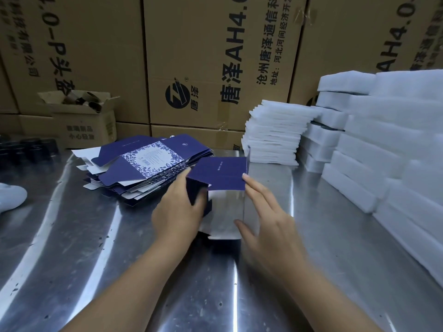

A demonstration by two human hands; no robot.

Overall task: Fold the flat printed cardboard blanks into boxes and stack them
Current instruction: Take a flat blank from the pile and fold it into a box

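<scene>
On the steel table (79,236), mid-frame, a blue blank (220,174) is half raised into a box, its white inside (224,212) facing up. Left hand (178,212) is closed on the blank's left wall, thumb inside, fingers outside. Right hand (266,220) is spread, fingertips (245,177) touching the right edge of the upright blue panel, thumb against the lower right side; it steadies more than grips. More flat blanks (148,167) lie fanned in a pile just behind the left hand. White foam pads (275,133) are stacked to the right.

The card looks thin and light, stiff across panels but weak at the scored creases, with a smooth printed face likely to slip. Best held by the panel edges near the creases, pressing flaps along the score lines; squeezing mid-panel may dent it
</scene>
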